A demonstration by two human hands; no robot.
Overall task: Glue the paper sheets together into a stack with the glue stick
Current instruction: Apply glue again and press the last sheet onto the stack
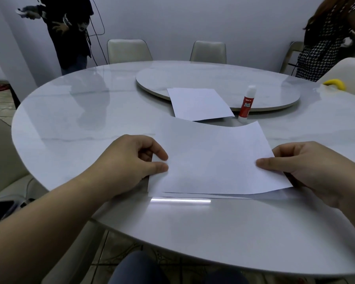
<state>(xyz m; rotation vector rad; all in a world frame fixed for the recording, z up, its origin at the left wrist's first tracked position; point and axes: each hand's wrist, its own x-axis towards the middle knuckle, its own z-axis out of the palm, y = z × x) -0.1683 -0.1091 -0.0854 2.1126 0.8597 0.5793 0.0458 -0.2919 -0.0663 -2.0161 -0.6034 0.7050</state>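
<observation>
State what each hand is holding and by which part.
Both hold the top paper sheet: left hand pinches its left edge, right hand grips its right edge, over the stack.

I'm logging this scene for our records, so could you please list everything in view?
held sheet: one, white, over the near stack
stack: edges of more white sheets, under the held sheet
far sheet: one, white, partly on the turntable
glue stick: one, red and white, upright by the turntable, capped
turntable: one, pale, table centre
table: one, white, round
chairs: at least three, pale, far side
bystanders: two, standing behind
left hand: pinches held sheet's left edge
right hand: pinches its right edge
</observation>
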